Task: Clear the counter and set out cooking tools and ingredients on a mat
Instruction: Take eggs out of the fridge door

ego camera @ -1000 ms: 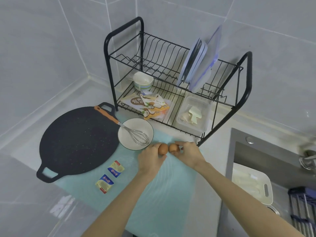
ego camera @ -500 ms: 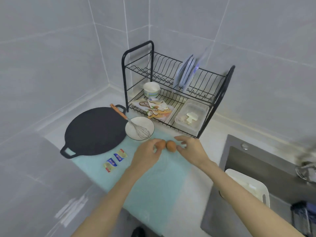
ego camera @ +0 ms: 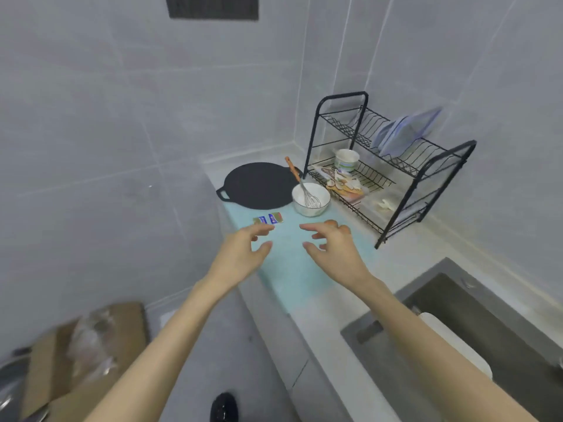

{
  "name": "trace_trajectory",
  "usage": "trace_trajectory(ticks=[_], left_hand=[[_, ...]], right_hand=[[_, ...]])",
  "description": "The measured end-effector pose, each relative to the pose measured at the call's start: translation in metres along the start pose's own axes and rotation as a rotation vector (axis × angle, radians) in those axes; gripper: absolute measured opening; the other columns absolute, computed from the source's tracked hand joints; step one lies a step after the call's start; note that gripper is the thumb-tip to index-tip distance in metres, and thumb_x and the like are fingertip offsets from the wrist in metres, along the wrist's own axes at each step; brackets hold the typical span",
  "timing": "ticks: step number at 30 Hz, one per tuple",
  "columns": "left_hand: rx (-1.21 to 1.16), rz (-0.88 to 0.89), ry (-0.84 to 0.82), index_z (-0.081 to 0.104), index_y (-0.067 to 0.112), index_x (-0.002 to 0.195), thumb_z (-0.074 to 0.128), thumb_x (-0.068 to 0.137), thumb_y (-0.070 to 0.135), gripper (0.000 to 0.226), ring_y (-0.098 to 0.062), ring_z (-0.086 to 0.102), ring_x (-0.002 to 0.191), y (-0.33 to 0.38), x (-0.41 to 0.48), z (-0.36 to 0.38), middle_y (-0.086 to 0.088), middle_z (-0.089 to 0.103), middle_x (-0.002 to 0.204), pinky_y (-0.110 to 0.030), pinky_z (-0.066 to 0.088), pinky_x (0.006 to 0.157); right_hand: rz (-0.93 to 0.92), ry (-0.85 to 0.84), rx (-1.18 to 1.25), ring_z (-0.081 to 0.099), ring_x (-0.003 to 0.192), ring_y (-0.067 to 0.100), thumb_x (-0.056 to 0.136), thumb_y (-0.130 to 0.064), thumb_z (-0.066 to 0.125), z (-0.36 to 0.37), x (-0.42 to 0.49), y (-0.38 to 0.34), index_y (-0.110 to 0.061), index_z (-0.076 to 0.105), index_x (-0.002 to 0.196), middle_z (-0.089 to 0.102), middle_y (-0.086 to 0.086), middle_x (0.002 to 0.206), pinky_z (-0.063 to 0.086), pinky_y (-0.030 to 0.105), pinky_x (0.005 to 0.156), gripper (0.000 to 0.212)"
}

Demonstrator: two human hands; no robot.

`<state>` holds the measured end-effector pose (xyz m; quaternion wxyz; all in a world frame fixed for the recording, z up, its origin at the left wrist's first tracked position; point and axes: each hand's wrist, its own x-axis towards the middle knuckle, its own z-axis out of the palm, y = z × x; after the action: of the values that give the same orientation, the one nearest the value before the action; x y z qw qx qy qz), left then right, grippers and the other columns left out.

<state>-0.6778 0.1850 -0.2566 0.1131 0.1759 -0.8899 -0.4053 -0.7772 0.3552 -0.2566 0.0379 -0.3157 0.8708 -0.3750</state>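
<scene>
A pale blue mat [ego camera: 286, 269] covers the counter. On it lie a black round griddle pan [ego camera: 259, 185], a white bowl [ego camera: 310, 199] with a whisk [ego camera: 307, 193] in it, and two small foil packets [ego camera: 268, 219]. Two brown eggs [ego camera: 331, 223] rest on the mat, mostly hidden behind my right hand [ego camera: 332, 248]. My right hand hovers over the mat with relaxed fingers and holds nothing. Above the mat's left edge, my left hand [ego camera: 243, 251] hangs the same way, empty.
A black two-tier dish rack [ego camera: 393, 166] stands at the back right with plates, a cup [ego camera: 346, 159], food packets and a clear box. A sink [ego camera: 475, 324] with a white tray lies to the right. Cardboard boxes [ego camera: 76, 360] sit on the floor at left.
Both hands have let go of the eggs and drawn back from them, fingers now loose. The view has pulled back and swung left, showing the floor.
</scene>
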Motion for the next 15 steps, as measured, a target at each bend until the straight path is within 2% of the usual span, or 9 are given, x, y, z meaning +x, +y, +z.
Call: trace_trajectory(ticks=[4, 8, 13, 15], left_hand=[[-0.003, -0.05, 0.133, 0.061, 0.025, 0.124, 0.059, 0.09, 0.02, 0.034, -0.012, 0.06, 0.104, -0.003, -0.069, -0.048, 0.008, 0.065, 0.117, -0.022, 0.045, 0.088], [-0.026, -0.112, 0.287, 0.062, 0.023, 0.122, 0.06, 0.09, 0.019, 0.032, -0.012, 0.063, 0.102, -0.013, -0.147, -0.093, 0.007, 0.067, 0.115, -0.029, 0.049, 0.09], [-0.04, -0.214, 0.437, 0.062, 0.021, 0.123, 0.059, 0.091, 0.019, 0.032, -0.008, 0.062, 0.102, -0.031, -0.259, -0.129, 0.008, 0.066, 0.116, -0.017, 0.045, 0.082], [-0.043, -0.248, 0.474, 0.062, 0.022, 0.122, 0.06, 0.091, 0.019, 0.031, -0.007, 0.062, 0.103, -0.038, -0.296, -0.136, 0.008, 0.066, 0.116, -0.016, 0.045, 0.084]], right_hand=[[-0.114, -0.113, 0.049, 0.059, 0.101, 0.01, 0.087, -0.016, 0.061, 0.02, -0.028, -0.053, -0.023, 0.062, 0.122, 0.062, -0.007, 0.122, 0.05, 0.028, 0.087, 0.036], [-0.239, -0.21, 0.09, 0.06, 0.1, 0.01, 0.087, -0.016, 0.062, 0.05, -0.06, -0.106, -0.023, 0.063, 0.121, 0.064, -0.007, 0.12, 0.051, 0.032, 0.089, 0.034], [-0.382, -0.345, 0.118, 0.061, 0.098, 0.012, 0.087, -0.015, 0.063, 0.093, -0.119, -0.17, -0.02, 0.064, 0.12, 0.065, -0.006, 0.118, 0.051, 0.032, 0.087, 0.034], [-0.419, -0.375, 0.13, 0.061, 0.097, 0.011, 0.087, -0.015, 0.063, 0.106, -0.145, -0.188, -0.021, 0.064, 0.12, 0.065, -0.008, 0.117, 0.052, 0.032, 0.086, 0.034]])
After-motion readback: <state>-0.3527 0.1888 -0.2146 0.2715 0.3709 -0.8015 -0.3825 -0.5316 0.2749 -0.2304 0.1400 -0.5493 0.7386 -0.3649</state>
